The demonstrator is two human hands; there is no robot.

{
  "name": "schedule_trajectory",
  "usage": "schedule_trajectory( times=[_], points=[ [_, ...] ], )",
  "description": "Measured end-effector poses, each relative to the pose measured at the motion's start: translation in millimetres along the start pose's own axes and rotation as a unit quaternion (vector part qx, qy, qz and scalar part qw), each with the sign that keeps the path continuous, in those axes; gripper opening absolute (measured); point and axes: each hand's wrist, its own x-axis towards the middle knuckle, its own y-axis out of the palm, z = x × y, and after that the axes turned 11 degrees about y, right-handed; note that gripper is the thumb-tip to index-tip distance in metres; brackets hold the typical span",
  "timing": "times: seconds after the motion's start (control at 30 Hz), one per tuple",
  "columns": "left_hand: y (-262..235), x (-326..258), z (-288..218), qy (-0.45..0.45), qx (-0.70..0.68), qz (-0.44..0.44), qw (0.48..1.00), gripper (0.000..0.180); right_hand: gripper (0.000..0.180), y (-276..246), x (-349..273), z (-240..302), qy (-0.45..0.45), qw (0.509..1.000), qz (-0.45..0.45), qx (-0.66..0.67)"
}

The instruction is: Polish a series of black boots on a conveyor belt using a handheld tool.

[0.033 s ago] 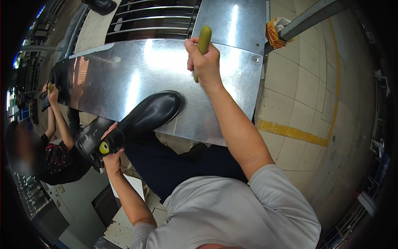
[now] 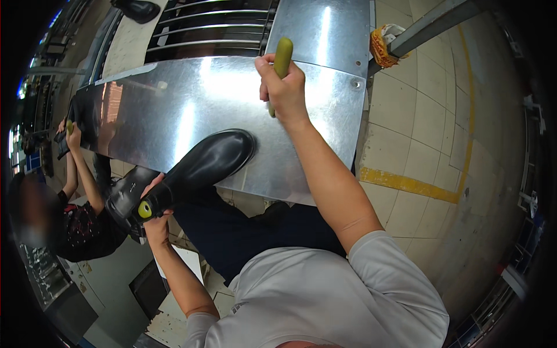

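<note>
The right hand's fingers are clamped round an olive-green rod-shaped tool at twelve o'clock; its thicker, rounded end stands up past the fist toward twelve and its thin end shows below, toward six. The left hand, at eight o'clock, is closed round the narrow end of a glossy black boot, one finger showing along the upper side. This boot lies between nine and ten, its rounded toe pointing to two o'clock over the near edge of a shiny metal table, and a yellow-green disc with a dark hole fills its narrow end; whether the toe touches the table, I cannot tell. Farther out, metal bars run beyond the table at eleven, with a second black shoe to their left. At one o'clock an orange-and-yellow wrapping clings to a grey metal beam. A yellow line crosses the tiled floor at three. Near nine, a co-worker in a dark top grips a green-handled tool.
</note>
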Motion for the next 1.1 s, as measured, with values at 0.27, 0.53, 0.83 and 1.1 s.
schedule_trajectory(
  times=[0.27,0.53,0.83,1.1],
  points=[
    [-3,5,-1,-0.033,-0.018,0.004,0.999,0.096,0.027,3,1,1,-0.025,0.999,-0.006,-0.036],
    [-5,5,-1,-0.014,-0.006,0.026,1.000,0.096,0.029,1,0,3,-0.031,0.998,-0.002,-0.050],
    [-4,7,11,0.056,-0.017,0.060,0.996,0.089,0.040,5,-26,1,0.039,0.952,0.269,0.138],
    [11,2,19,0.059,-0.073,0.023,0.995,0.086,0.040,8,-26,-3,0.029,0.957,0.256,0.134]
  ],
)
